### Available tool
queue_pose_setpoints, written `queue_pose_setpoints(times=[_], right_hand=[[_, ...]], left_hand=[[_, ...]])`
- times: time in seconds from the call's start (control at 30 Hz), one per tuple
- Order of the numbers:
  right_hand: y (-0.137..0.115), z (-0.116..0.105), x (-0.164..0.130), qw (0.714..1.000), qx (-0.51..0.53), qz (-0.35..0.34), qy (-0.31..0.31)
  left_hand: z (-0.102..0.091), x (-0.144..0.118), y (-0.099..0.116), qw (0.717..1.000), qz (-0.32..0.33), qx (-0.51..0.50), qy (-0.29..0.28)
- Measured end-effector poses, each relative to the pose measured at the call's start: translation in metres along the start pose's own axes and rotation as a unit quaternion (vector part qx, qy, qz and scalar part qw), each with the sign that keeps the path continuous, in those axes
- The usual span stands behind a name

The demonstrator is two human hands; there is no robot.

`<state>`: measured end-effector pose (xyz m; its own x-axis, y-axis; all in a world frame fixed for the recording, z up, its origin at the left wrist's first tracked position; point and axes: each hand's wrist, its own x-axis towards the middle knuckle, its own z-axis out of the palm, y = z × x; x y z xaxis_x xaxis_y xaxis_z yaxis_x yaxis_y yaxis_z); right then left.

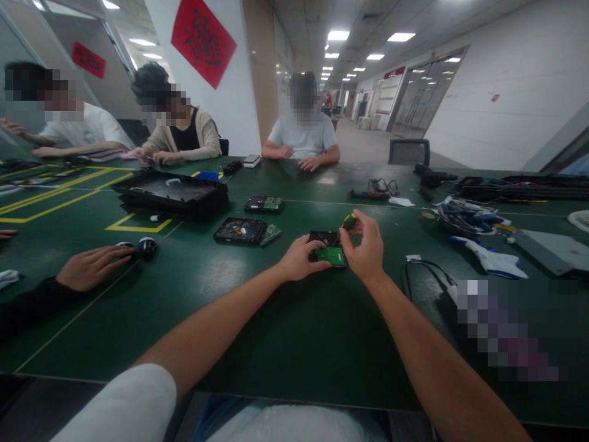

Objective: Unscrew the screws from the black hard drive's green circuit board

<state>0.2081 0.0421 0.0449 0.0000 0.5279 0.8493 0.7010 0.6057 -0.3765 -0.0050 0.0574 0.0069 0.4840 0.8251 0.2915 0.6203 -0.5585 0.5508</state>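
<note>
Your left hand (301, 258): steadies one hard drive (327, 247)
Your right hand (363, 245): grips one screwdriver (348, 221)
Other drives: two (240, 231)

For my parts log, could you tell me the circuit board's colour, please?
Green; the circuit board shows best in the head view.

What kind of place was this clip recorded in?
Probably a shared electronics teardown bench in an office: a long green table, opened hard drives, a screwdriver in the right hand, co-workers seated around.
</note>
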Motion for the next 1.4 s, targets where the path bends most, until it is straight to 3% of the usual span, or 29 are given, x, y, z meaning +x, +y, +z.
queue_pose_setpoints(times=[1.4], right_hand=[[0.0014,-0.0009,0.0008,1.0,-0.003,0.0,0.005]], left_hand=[[-0.001,-0.0005,0.001,1.0,0.0,-0.003,-0.001]])
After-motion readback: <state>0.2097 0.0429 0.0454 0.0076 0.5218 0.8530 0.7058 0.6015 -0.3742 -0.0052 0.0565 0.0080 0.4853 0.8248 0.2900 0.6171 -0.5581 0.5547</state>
